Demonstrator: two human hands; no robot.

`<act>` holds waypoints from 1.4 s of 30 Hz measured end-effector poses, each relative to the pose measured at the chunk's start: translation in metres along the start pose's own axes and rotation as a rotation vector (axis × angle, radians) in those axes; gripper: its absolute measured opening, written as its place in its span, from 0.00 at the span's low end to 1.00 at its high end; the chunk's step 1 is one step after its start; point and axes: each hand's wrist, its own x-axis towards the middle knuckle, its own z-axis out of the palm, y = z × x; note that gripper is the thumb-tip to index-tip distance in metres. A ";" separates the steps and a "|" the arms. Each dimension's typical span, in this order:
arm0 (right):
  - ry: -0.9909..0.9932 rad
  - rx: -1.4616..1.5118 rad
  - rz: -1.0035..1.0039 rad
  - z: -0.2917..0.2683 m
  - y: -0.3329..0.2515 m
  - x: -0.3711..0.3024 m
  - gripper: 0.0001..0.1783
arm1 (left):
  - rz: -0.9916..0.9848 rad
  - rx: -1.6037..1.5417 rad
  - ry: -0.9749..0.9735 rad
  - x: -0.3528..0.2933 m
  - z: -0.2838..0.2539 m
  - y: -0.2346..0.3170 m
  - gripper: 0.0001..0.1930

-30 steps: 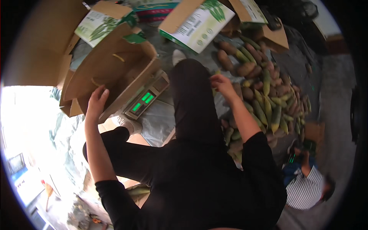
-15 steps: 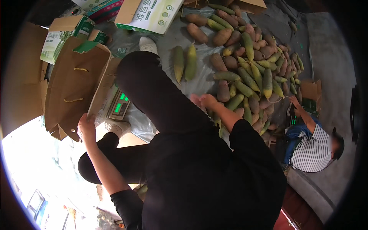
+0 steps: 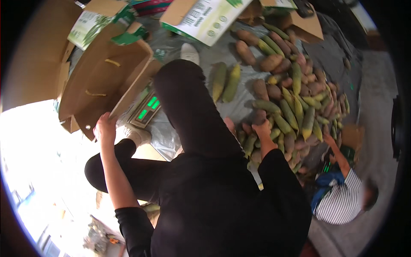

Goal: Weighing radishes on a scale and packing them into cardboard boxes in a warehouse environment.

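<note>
My left hand (image 3: 105, 128) is closed on the near edge of an open brown cardboard box (image 3: 122, 100), which stands tilted with yellow cord loops on its inner wall. Beside the box is a scale (image 3: 146, 109) with green lit digits, partly covered by it. On the right, my right hand (image 3: 263, 128) is closed around a reddish-brown root (image 3: 259, 116) at the near left side of a heap of roots. Long green radishes (image 3: 288, 114) lie mixed through that heap. A pinkish shape (image 3: 230, 125) shows by my knee; I cannot make it out.
Two green radishes (image 3: 231, 84) lie apart on the plastic sheet. White and green cartons (image 3: 209, 19) stand at the back. A co-worker in a striped shirt (image 3: 340, 203) reaches toward the heap's right side, near another lit scale (image 3: 327, 166).
My right hand has moved onto the heap and now grips a reddish-brown root. My left hand stays on the box edge. The whole view has shifted.
</note>
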 end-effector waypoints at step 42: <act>-0.815 0.568 -1.285 -0.229 -0.356 -0.227 0.38 | 0.093 -0.037 0.177 -0.011 -0.003 0.004 0.07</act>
